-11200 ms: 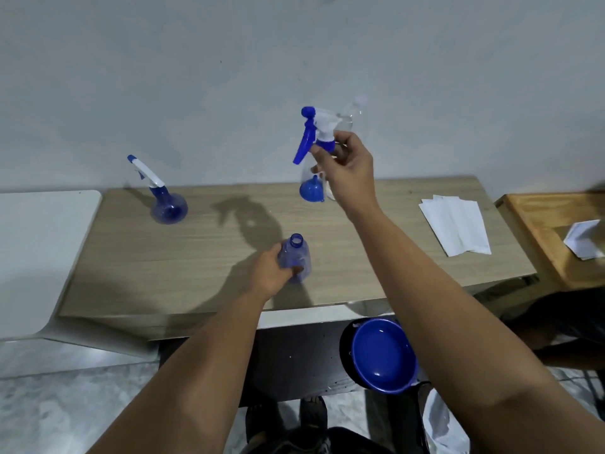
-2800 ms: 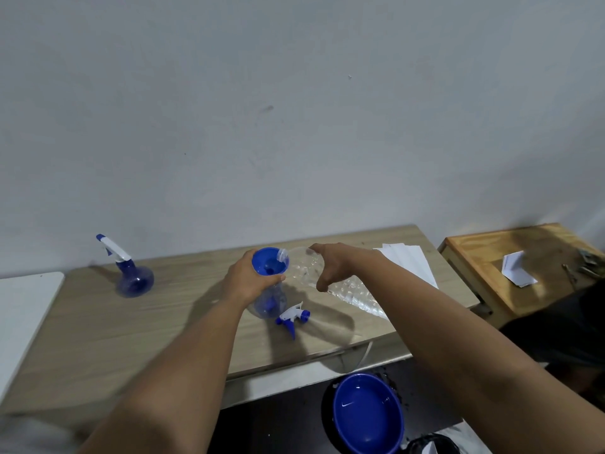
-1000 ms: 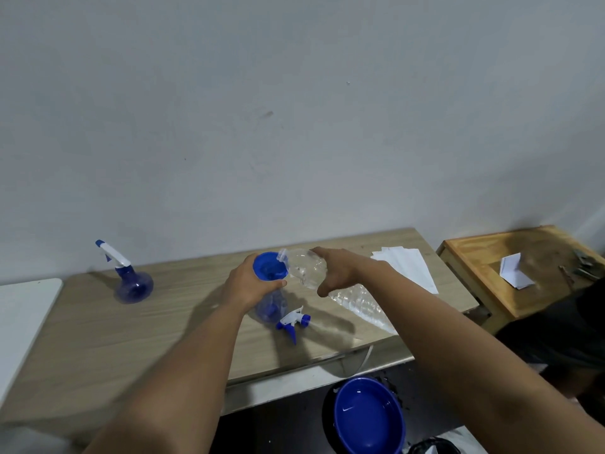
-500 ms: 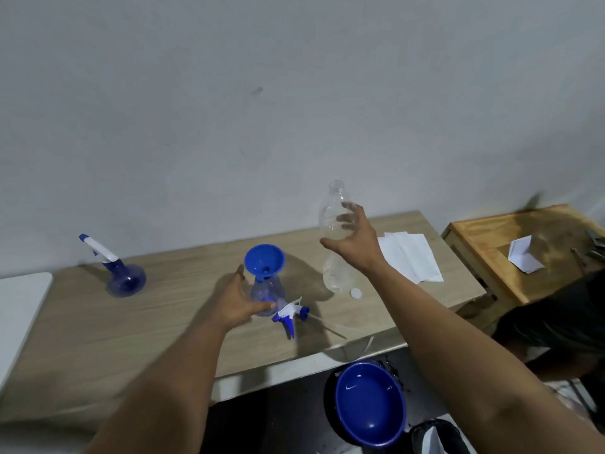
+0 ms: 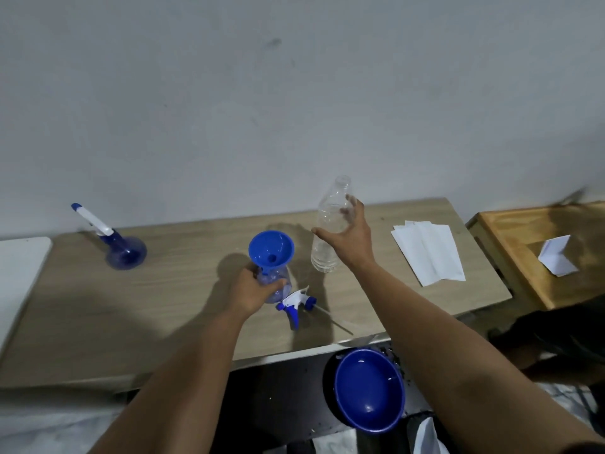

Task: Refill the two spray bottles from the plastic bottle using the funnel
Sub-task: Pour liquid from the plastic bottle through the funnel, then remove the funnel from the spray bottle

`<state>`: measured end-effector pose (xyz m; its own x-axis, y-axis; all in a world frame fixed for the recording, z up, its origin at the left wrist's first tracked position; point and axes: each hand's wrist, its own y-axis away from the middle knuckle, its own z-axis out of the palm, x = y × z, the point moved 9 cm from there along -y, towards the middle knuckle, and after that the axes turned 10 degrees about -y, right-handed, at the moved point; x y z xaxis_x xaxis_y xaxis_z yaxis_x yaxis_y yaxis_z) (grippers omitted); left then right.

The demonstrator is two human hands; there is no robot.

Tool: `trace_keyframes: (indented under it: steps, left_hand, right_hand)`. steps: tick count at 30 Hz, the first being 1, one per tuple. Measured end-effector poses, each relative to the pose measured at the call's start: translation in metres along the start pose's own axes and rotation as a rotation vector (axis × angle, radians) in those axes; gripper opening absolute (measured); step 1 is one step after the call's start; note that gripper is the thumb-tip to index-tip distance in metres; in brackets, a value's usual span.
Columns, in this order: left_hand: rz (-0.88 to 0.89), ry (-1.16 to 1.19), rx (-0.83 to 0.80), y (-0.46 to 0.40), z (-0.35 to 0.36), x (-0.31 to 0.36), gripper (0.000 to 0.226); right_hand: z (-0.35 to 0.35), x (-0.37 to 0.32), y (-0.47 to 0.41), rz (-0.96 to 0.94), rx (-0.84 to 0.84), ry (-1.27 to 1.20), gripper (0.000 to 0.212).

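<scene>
A clear plastic bottle point(image 5: 326, 257) stands upright and uncapped on the wooden table point(image 5: 131, 309). My right hand point(image 5: 353, 240) is against its right side with fingers spread, thumb in front and fingertips behind it. My left hand point(image 5: 250, 290) grips the open spray bottle point(image 5: 280, 285), which has the blue funnel point(image 5: 271, 250) standing in its neck. That bottle's blue and white spray head point(image 5: 294, 304) lies on the table just right of it. The second spray bottle point(image 5: 126, 253), with its head on, stands at the far left.
White paper sheets point(image 5: 429, 253) lie on the right end of the table. A blue bowl point(image 5: 368, 391) sits below the table's front edge. A wooden side table point(image 5: 510, 257) with a folded paper point(image 5: 556, 257) stands to the right, and a white surface point(image 5: 19, 267) to the left.
The plastic bottle was tipped over the funnel a second ago; it now stands upright right of the spray bottle, and my right fingers have spread. My left hand stays on the spray bottle.
</scene>
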<state>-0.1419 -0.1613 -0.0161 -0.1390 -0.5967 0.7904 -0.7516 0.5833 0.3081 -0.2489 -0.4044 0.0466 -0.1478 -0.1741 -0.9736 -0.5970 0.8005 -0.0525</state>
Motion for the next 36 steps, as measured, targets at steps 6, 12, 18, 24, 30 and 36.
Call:
trace_keyframes:
  steps: [6,12,18,24,30,36]
  left_hand:
    - [-0.001,-0.030,0.016,-0.004,-0.007,-0.003,0.027]
    - [-0.010,-0.049,0.022,-0.006,-0.013,-0.008,0.033]
    - [-0.040,-0.041,0.005,-0.006,-0.011,-0.008,0.025]
    - [-0.034,-0.017,-0.007,-0.005,-0.013,-0.007,0.035]
    - [-0.132,-0.163,-0.031,-0.009,-0.011,-0.016,0.043]
    - [-0.116,-0.310,-0.040,-0.011,-0.012,-0.015,0.047]
  right_hand:
    - [-0.006,0.016,0.019,0.099,-0.026,0.044,0.124]
    - [-0.018,0.025,0.087,-0.109,0.123,-0.005,0.054]
    - [0.056,-0.042,0.093,-0.283,-0.284,0.023,0.049]
    - [0.137,-0.092,0.070,-0.169,-0.867,0.713,0.120]
    - [0.172,-0.106,0.069,-0.228,-1.007,1.063,0.093]
    - [0.171,-0.110,0.070,-0.197,-0.990,1.072,0.089]
